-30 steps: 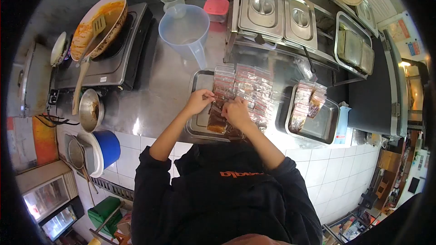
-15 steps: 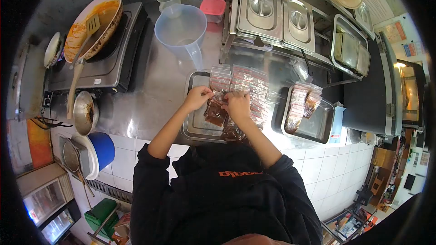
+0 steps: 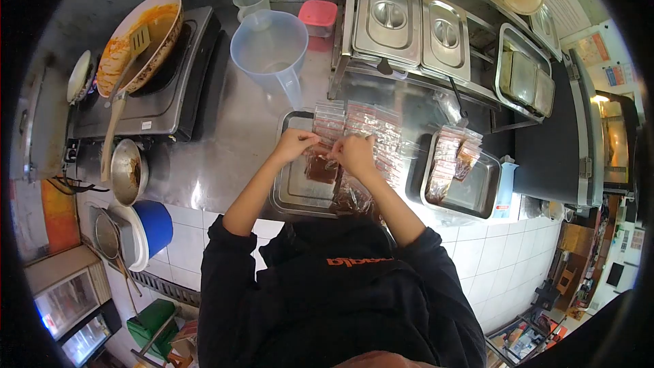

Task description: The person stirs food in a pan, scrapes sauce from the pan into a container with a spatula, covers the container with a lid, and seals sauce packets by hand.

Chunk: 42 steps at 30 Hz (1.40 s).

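Note:
Both my hands pinch the top of a small clear bag of brown sauce (image 3: 321, 169) above a metal tray (image 3: 289, 191). My left hand (image 3: 294, 144) grips its left corner, and my right hand (image 3: 354, 154) is closed at its right corner. Behind and to the right, rows of filled bags with red-striped tops (image 3: 371, 121) overlap one another across the tray. More brown bags (image 3: 352, 196) lie under my right wrist, near the front edge. The fingertips hide part of the held bag's top.
A second metal tray (image 3: 480, 187) with several filled bags stands at the right. Behind are a clear measuring jug (image 3: 269, 51), a red-lidded tub (image 3: 318, 13) and a rack with lidded steel pans (image 3: 388, 17). A stove with a sauce-stained pan (image 3: 158, 41) is at the left.
The held bag, earlier tilted, now hangs straighter between my hands. My right hand has shifted slightly up and left along the bag's top. The whole view has moved a little.

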Each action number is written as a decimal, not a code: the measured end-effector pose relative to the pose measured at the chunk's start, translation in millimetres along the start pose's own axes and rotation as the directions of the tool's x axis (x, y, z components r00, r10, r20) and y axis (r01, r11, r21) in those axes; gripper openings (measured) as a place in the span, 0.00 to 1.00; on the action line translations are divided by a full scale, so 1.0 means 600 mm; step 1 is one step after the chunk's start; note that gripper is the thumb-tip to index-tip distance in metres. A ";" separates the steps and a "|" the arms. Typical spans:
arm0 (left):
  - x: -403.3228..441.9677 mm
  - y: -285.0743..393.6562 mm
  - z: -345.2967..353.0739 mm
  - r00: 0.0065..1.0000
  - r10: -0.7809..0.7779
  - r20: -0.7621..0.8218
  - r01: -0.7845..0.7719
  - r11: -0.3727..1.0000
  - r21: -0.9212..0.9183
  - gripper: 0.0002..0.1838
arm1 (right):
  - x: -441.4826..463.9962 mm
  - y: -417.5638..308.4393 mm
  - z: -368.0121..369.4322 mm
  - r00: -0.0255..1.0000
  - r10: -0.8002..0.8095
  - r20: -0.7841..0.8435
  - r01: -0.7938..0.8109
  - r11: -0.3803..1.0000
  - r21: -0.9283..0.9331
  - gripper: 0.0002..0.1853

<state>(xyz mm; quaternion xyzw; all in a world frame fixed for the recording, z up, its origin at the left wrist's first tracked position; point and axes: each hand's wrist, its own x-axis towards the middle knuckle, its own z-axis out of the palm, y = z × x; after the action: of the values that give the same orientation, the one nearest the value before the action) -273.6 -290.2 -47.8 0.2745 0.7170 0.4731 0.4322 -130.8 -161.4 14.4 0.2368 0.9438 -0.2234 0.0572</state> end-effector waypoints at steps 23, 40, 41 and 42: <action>0.019 0.006 0.001 0.953 0.250 -0.169 -0.221 0.960 0.173 0.09 | 0.053 0.019 0.001 0.987 0.113 -0.117 -0.122 0.990 -0.067 0.12; 0.018 0.003 -0.005 0.979 0.193 -0.057 -0.194 0.981 -0.009 0.15 | 0.050 0.033 -0.017 0.998 -0.069 -0.009 0.069 0.998 0.007 0.14; 0.022 0.009 -0.009 0.988 0.156 -0.018 -0.157 0.987 -0.043 0.14 | 0.052 0.033 -0.022 0.997 -0.073 -0.010 0.073 0.997 0.007 0.14; 0.024 0.015 -0.013 0.993 0.120 0.024 -0.118 0.990 -0.075 0.14 | 0.054 0.035 -0.024 0.996 -0.085 -0.031 0.086 0.996 0.029 0.13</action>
<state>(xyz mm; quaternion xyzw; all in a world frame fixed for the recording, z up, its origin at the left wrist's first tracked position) -287.6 -278.5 -43.2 0.3072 0.6753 0.5202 0.4232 -149.7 -124.8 12.2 0.2003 0.9503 -0.2363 0.0302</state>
